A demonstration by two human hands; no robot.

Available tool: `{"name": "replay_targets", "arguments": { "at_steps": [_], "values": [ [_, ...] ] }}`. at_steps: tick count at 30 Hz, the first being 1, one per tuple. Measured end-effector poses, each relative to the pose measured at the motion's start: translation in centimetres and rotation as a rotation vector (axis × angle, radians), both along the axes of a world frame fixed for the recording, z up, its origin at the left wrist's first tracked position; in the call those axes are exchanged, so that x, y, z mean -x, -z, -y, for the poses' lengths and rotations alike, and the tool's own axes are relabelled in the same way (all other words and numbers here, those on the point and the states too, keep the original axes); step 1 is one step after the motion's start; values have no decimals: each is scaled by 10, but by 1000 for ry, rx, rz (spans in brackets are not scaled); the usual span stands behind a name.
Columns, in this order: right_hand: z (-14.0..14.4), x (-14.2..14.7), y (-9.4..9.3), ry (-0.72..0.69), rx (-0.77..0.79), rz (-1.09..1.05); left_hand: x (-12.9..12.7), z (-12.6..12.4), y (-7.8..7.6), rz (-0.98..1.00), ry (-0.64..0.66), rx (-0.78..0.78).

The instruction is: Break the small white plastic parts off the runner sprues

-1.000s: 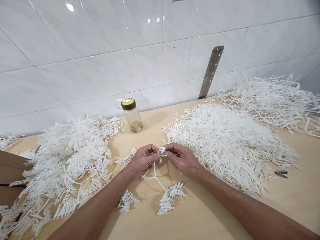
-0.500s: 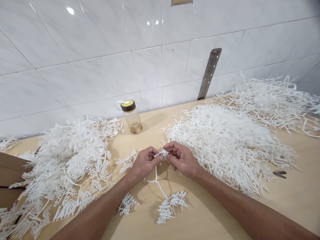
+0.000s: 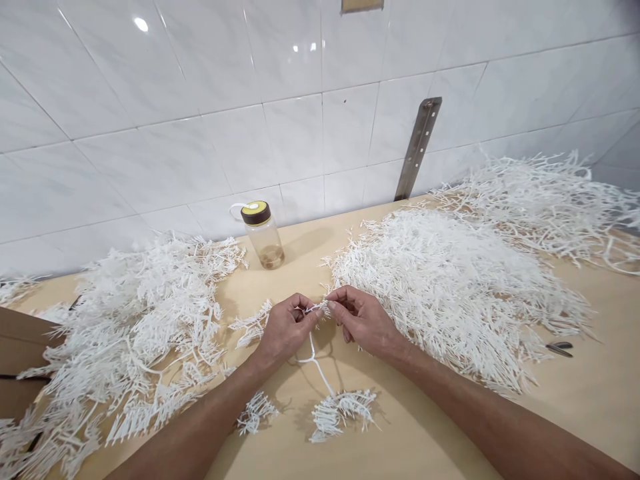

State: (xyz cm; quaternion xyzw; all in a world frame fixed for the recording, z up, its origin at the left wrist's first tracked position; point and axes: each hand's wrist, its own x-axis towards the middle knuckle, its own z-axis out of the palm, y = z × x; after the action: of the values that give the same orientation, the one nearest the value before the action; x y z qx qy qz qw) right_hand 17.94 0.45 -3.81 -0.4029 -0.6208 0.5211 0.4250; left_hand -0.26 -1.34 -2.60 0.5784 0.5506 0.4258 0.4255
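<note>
Forearms bare, entering from the bottom edge and converging toward the middle of the pale wooden bench (image 3: pixel 400 440). Left hand (image 3: pixel 285 328) knuckles up, fingers curled and pinching one end of a white plastic sprig (image 3: pixel 320 308); right hand (image 3: pixel 364 321) mirrored just beside it, thumb and forefinger pressed together on the other end of the same tip. Sprig raised slightly above the bench between the two hands, thin smooth stem (image 3: pixel 315 353) trailing down toward the body and ending in a bristly comb-like cluster (image 3: pixel 340 412) lying on the wood. Smaller loose tuft (image 3: pixel 256 412) just left of that cluster, beside the left forearm. Another short feathery piece (image 3: pixel 253 323) left of the left hand. Left heap (image 3: pixel 130 333) of tangled white branched plastic, spiky and irregular, spread wide across the bench. Right heap (image 3: pixel 460 287) denser, made of finer straight needles, touching the right hand's far side. Dark scissors (image 3: pixel 560 348) at that heap's right edge, partly hidden. Farther back, looser pile (image 3: pixel 550 200) of coarser white stalks. Clear plastic bottle (image 3: pixel 263 235) upright between the heaps, dark lid with yellow rim, a little brownish content at the bottom. Glossy white tiled wall (image 3: pixel 200 100) behind, with a slanted metal strip (image 3: pixel 417 148) leaning against it.
</note>
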Motion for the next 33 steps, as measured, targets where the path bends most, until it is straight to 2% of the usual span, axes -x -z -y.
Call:
{"name": "replay_targets", "arguments": {
  "at_steps": [5,10,17,23,28,33],
  "values": [
    [-4,2,8,19,17,-40,0,0,-2,-12,2,-10],
    [-3,2,6,44,3,-38,2,-1,-6,21,72,9],
    [-1,2,2,48,4,61,2,-4,-3,198,-24,68],
    [0,2,3,49,-34,98,3,-4,-3,98,41,34],
    [1,3,2,62,-38,92,6,-7,4,156,85,33],
    [0,2,8,29,-55,87,4,-4,-2,121,61,56]
  ]
}}
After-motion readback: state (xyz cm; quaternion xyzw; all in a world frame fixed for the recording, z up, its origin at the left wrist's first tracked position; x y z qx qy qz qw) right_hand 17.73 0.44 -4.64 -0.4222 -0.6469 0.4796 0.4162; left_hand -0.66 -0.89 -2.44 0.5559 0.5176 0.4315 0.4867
